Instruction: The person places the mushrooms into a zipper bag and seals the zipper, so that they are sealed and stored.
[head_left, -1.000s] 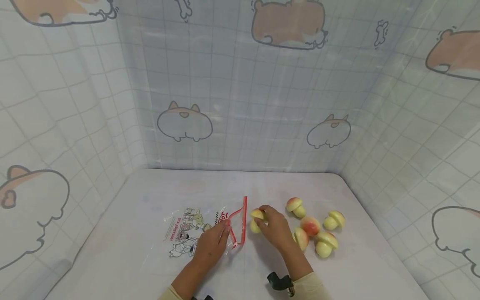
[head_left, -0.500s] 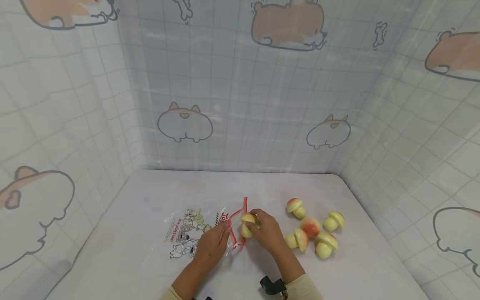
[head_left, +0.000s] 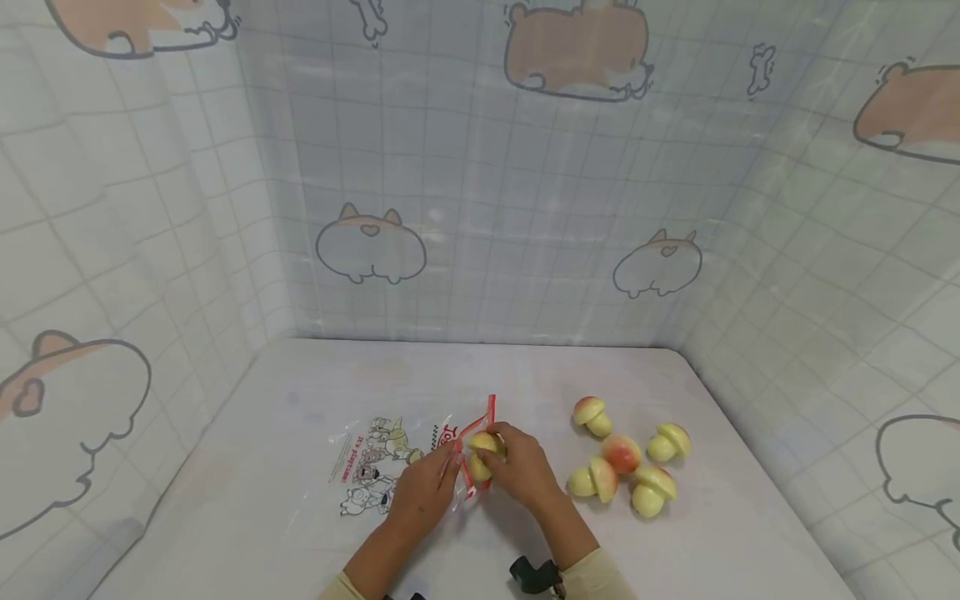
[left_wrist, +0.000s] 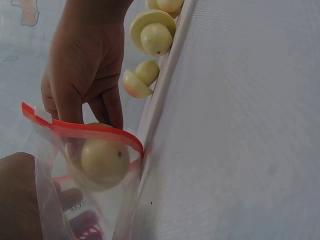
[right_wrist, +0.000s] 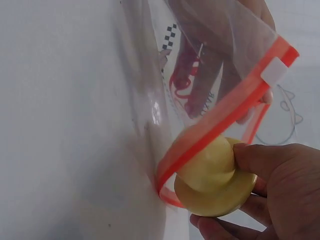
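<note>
A clear zip bag (head_left: 381,467) with a red zip edge and printed cartoon figures lies on the white table. My left hand (head_left: 422,493) holds the bag beside its mouth, which gapes toward the right. With thumb and fingers, my right hand (head_left: 525,468) grips a yellow mushroom-shaped piece (right_wrist: 217,197) at that mouth. In the right wrist view, its rounded stem sits behind the clear film while the cap is still outside the red edge. The left wrist view shows the stem end (left_wrist: 105,159) through the plastic. A white slider (right_wrist: 274,72) sits on the zip.
To the right lie several more mushroom-shaped pieces, among them a back one (head_left: 591,414), a red-capped one (head_left: 621,453) and a front one (head_left: 652,492). Patterned curtains (head_left: 480,167) enclose the table (head_left: 337,375) at the back and sides.
My right hand has carried the mushroom-shaped piece leftward from beside the bag into its mouth. The left hand and the bag have stayed nearly still.
</note>
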